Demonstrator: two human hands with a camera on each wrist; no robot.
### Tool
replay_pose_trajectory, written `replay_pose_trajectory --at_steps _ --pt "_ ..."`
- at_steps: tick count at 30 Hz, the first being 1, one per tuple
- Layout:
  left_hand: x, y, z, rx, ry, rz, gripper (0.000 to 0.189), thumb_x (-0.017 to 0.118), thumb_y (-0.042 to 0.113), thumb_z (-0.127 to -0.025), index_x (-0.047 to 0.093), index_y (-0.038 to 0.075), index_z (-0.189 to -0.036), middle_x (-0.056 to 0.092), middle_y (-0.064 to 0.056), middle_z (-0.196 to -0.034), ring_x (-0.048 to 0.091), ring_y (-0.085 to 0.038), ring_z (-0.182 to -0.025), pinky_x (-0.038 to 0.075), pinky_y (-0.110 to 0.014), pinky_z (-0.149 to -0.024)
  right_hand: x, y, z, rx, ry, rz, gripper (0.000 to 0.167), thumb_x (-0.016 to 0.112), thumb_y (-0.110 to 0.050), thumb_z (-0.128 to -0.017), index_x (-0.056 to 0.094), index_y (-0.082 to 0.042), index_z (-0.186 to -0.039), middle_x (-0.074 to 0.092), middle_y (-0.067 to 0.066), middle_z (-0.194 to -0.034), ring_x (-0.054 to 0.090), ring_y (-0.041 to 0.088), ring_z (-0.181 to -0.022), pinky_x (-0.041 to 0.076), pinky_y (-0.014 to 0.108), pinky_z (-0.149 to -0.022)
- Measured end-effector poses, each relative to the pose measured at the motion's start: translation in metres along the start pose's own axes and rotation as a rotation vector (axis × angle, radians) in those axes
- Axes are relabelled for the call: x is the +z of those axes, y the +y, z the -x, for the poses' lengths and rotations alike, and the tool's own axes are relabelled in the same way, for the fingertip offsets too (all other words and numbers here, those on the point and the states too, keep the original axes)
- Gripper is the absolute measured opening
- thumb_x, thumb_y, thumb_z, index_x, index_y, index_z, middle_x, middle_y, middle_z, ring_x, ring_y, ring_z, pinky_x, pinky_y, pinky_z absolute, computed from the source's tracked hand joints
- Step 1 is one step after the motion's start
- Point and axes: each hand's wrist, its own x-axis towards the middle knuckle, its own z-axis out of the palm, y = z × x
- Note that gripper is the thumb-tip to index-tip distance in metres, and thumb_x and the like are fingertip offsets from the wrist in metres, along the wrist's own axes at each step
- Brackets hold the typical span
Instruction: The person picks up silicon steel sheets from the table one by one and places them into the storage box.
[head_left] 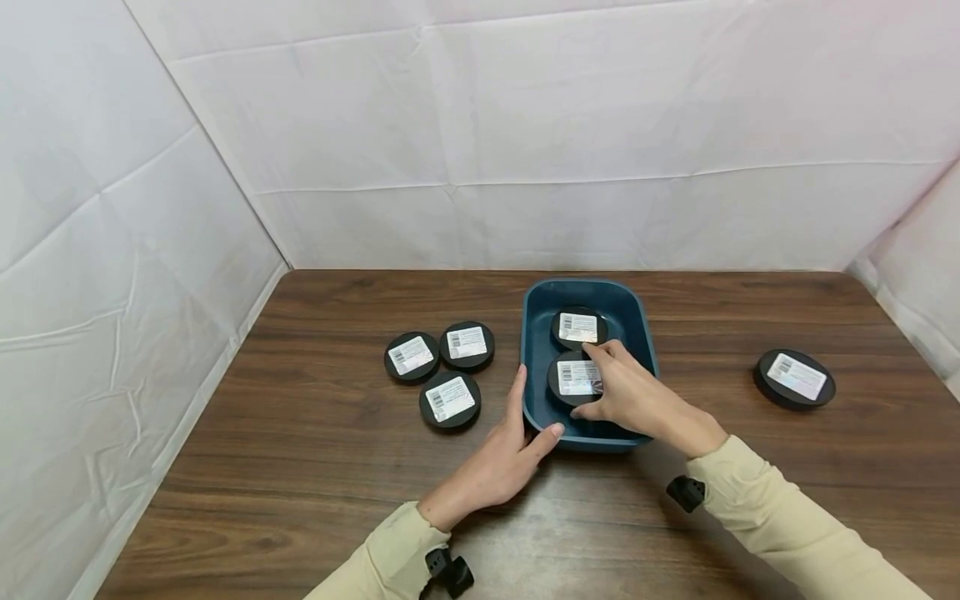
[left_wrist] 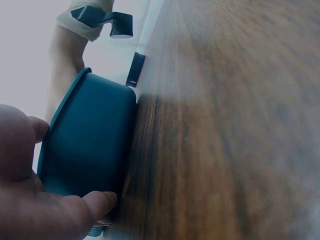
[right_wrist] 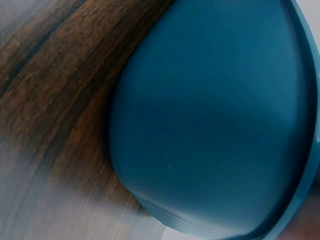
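Note:
A blue plastic bin [head_left: 647, 333] stands on the table with two flat black round containers inside, each bearing a white label. My right hand [head_left: 637, 396] reaches over its right wall and grips the nearer black round container [head_left: 562, 392] between thumb and fingers. Behind it lies the farther container [head_left: 577, 327]. My left hand [head_left: 498, 462] touches the front left corner of the bin, thumb at the near rim and fingers fairly straight along the left wall. In the left wrist view, that hand lies against the bin's outside [left_wrist: 90, 140]. The right wrist view shows only the bin's outer wall [right_wrist: 210, 115] beside the table.
Left of the bin, three similar containers lie close together: one at left [head_left: 412, 357], one behind [head_left: 467, 346], one in front [head_left: 450, 402]. Another container [head_left: 795, 379] lies far right on the wooden table [head_left: 300, 467]. White cloth [head_left: 465, 133] hangs behind the table.

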Motion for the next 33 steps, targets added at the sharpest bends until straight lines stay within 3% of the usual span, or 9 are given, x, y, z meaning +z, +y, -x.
replay_pose_trajectory --at_steps 9,21,33 --pt "-0.0006 -0.0002 0.0011 0.000 -0.004 -0.003 0.083 0.044 0.048 -0.106 -0.012 0.025 -0.161 0.010 -0.017 -0.168 0.024 -0.032 -0.153 0.027 -0.054 -0.121 -0.0004 0.0017 -0.0026 0.000 -0.061 -0.015 0.100 0.086 -0.034 -0.080 0.031 0.009 -0.152 0.045 0.034 -0.138 0.057 0.034 -0.110 0.052 0.051 -0.094" --pt "-0.0007 0.0015 0.0009 0.000 -0.006 0.000 0.082 0.044 0.047 -0.106 -0.012 0.026 -0.161 0.010 -0.016 -0.169 0.024 -0.031 -0.153 0.027 -0.053 -0.122 0.0041 0.0034 -0.0035 -0.012 -0.037 0.002 0.094 0.087 -0.031 -0.079 0.038 0.010 -0.148 0.047 0.034 -0.133 0.059 0.032 -0.102 0.053 0.049 -0.091" --pt "-0.0005 0.0016 0.0006 -0.004 -0.005 0.008 0.082 0.045 0.044 -0.106 -0.013 0.026 -0.161 0.009 -0.015 -0.169 0.023 -0.030 -0.154 0.026 -0.053 -0.122 0.0041 0.0011 -0.0031 -0.013 -0.040 0.010 0.092 0.087 -0.029 -0.079 0.039 0.011 -0.147 0.046 0.035 -0.134 0.058 0.033 -0.105 0.052 0.050 -0.094"
